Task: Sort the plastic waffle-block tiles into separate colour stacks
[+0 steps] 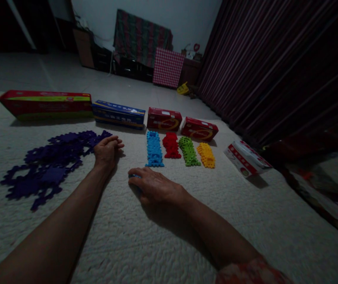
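My left hand [108,150] rests on the pale quilted mat [121,244] beside a spread of dark purple interlocking pieces [64,152], its fingers loosely curled and partly apart with nothing visible in them. My right hand [154,184] is closed over a small blue piece [135,176], mostly hidden under the fingers, low over the mat. Beyond it lie rows of interlocking pieces: light blue [154,150], red [171,146], green [189,152] and yellow [206,155].
Behind the pieces stand a long red-and-green box [50,105], a blue box [118,114] and two red boxes [164,119] [199,129]. At the right, a white-and-red box [245,157] sits near the mat's edge. Dark curtains [263,59] hang beyond.
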The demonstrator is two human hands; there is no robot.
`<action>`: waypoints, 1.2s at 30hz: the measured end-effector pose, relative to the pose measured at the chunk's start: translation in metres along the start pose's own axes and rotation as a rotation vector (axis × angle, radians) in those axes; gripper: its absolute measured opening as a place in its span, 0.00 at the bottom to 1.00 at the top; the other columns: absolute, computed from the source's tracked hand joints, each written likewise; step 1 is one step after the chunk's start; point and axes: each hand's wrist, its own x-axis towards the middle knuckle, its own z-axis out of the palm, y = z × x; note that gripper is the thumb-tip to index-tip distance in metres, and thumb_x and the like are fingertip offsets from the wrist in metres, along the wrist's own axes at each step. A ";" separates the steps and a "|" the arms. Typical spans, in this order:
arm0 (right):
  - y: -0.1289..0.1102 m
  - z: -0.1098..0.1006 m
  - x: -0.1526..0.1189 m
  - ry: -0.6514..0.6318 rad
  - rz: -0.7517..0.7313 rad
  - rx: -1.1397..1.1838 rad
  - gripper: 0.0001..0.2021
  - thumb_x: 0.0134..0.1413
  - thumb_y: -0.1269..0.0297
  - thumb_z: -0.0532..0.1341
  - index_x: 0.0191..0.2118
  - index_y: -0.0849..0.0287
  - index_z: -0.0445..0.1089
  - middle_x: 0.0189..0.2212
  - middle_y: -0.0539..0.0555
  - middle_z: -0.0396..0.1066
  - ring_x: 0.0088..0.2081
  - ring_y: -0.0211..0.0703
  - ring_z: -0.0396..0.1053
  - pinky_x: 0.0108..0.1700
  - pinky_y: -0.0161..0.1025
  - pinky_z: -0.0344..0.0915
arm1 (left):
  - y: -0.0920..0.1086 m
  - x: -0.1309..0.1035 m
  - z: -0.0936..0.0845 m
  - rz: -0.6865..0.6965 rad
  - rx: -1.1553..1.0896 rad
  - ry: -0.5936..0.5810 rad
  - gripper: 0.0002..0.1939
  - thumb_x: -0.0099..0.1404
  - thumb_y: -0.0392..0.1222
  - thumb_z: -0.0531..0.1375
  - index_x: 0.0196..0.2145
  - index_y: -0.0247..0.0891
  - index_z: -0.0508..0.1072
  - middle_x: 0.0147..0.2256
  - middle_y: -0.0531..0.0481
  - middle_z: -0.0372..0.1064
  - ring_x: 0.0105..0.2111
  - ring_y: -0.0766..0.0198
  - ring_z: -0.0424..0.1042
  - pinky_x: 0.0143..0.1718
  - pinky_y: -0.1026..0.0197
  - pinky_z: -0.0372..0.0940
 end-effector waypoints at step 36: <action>-0.008 0.001 0.014 0.030 0.315 -0.197 0.11 0.62 0.76 0.56 0.47 0.58 0.67 0.47 0.58 0.70 0.46 0.48 0.65 0.47 0.44 0.64 | -0.005 0.003 -0.002 0.006 0.004 -0.031 0.15 0.44 0.35 0.60 0.33 0.34 0.73 0.27 0.51 0.72 0.22 0.67 0.71 0.20 0.69 0.62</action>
